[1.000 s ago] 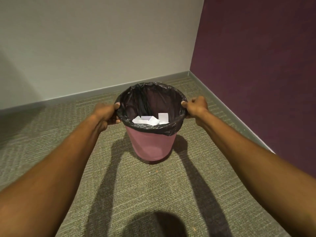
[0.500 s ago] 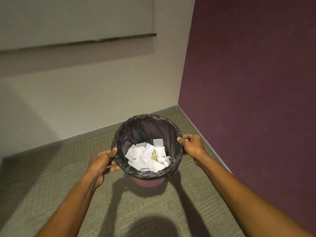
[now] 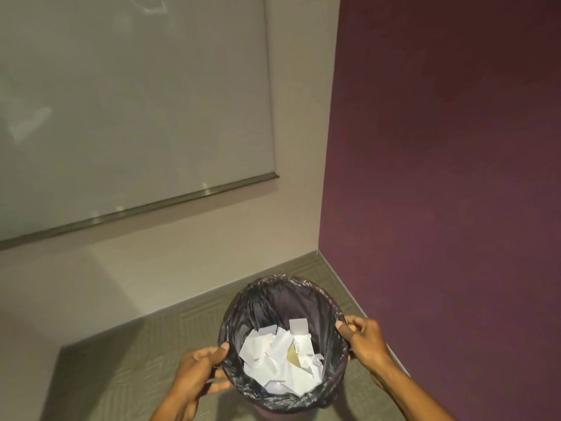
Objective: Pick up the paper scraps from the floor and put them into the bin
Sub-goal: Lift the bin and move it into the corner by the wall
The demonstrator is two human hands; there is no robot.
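The pink bin [image 3: 306,288] with a black plastic liner is seen from almost straight above, held off the carpet near the room's corner. Several white paper scraps [image 3: 280,364] lie heaped inside it. My left hand [image 3: 198,370] grips the rim on the left side, thumb over the liner's edge. On the right side of the rim my right hand [image 3: 364,337] grips the same way. Only a sliver of the bin's pink wall shows below the liner.
A purple wall [image 3: 440,177] rises on the right and a beige wall [image 3: 188,268] stands ahead, meeting in a corner behind the bin. A whiteboard [image 3: 136,101] with a metal ledge hangs on the beige wall. Grey-green carpet [image 3: 127,366] covers the floor.
Both hands have lifted the bin up toward me, so I look down into it. The view has tilted up, bringing the whiteboard into sight.
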